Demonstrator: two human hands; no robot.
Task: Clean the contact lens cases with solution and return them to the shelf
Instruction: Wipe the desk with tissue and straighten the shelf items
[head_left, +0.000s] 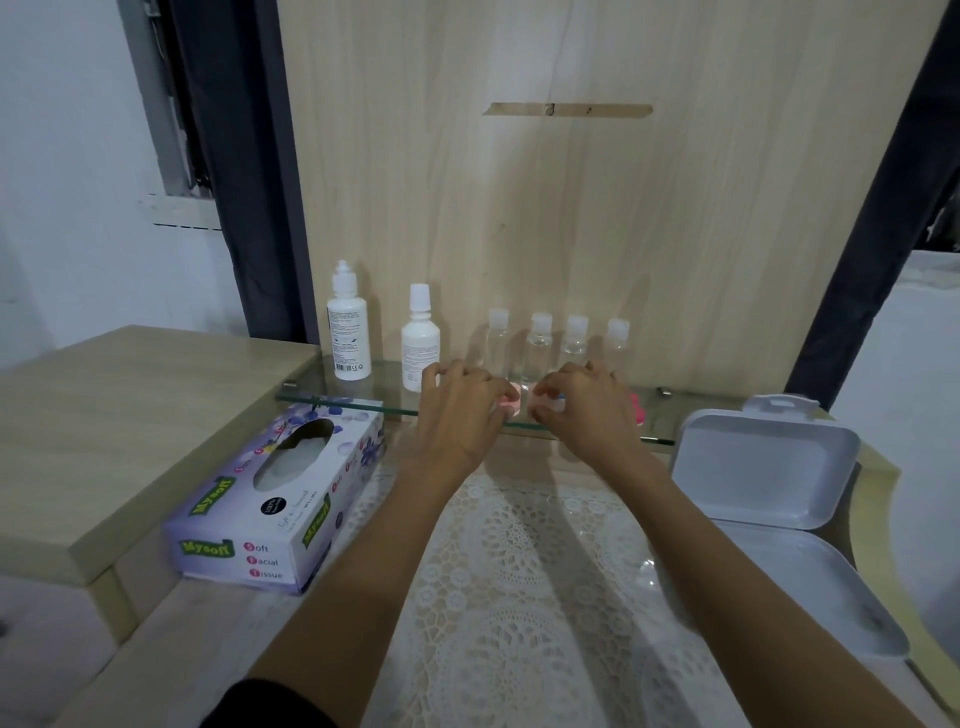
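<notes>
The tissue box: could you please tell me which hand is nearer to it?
Left. The left hand is at the glass shelf, up and right of the tissue box; the right hand is farther right, beyond the left.

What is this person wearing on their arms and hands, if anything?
Very little. The left hand and the right hand are both bare, with no gloves, rings, watch or bracelet showing. The forearms are uncovered too. A dark sleeve appears only at the bottom edge, on the left arm near the elbow. The right arm shows no sleeve within the picture.
</notes>
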